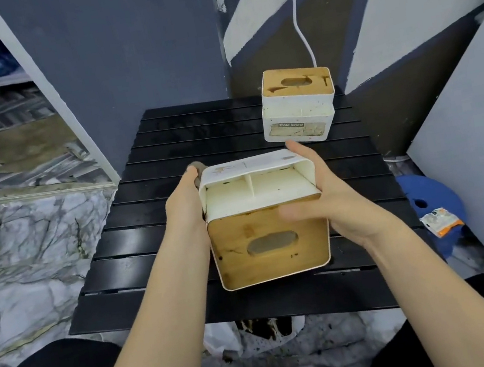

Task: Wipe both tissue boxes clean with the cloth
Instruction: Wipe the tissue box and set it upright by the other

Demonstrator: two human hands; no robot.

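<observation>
A white tissue box [259,187] with a wooden lid lies tipped toward me, its oval slot facing the camera, above the black slatted table [135,242]. My left hand [185,205] is against its left side, holding a small grey cloth [198,169] that peeks out at the box's top left corner. My right hand [330,200] grips the right side, thumb across the wooden lid. A second white tissue box [298,116] labelled "TISSUE HOLDER" stands upright at the table's far right, apart from both hands.
A white cable [301,29] hangs down the wall behind the far box. A blue stool [428,193] with a small packet [441,222] stands right of the table. My knees are at the bottom corners. A white bag [220,340] lies under the table.
</observation>
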